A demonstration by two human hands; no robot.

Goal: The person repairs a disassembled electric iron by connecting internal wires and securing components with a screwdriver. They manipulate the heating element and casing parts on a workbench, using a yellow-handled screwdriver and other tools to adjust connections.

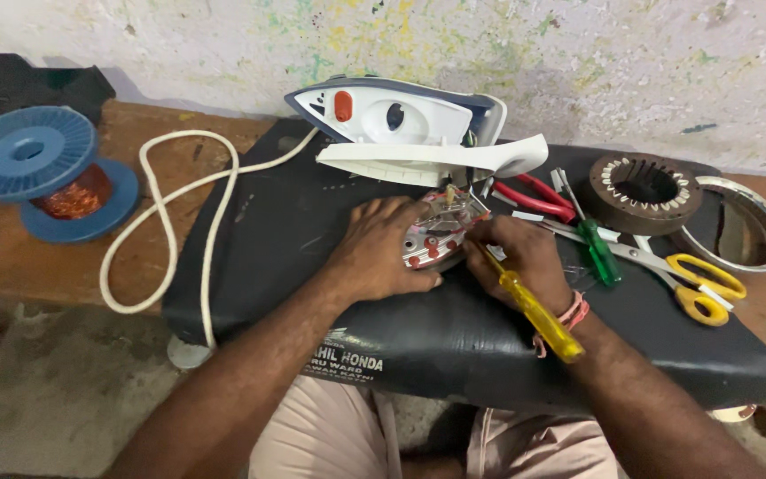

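Note:
My left hand (381,248) presses down on the metal soleplate (436,232) of an opened clothes iron, gripping its near edge. My right hand (518,253) holds a yellow-handled screwdriver (538,312), its tip aimed into the soleplate's right side. The iron's white and blue upper shell (401,115) lies tipped just behind, with a white handle piece (436,160) below it. Everything rests on a black padded seat (312,231) used as a work surface.
A white power cord (166,208) loops off the seat's left side. A blue spool of copper wire (46,173) sits far left. To the right lie red-handled pliers (534,197), a green screwdriver (597,250), yellow scissors (698,282), a motor stator (642,188) and a metal ring (760,226).

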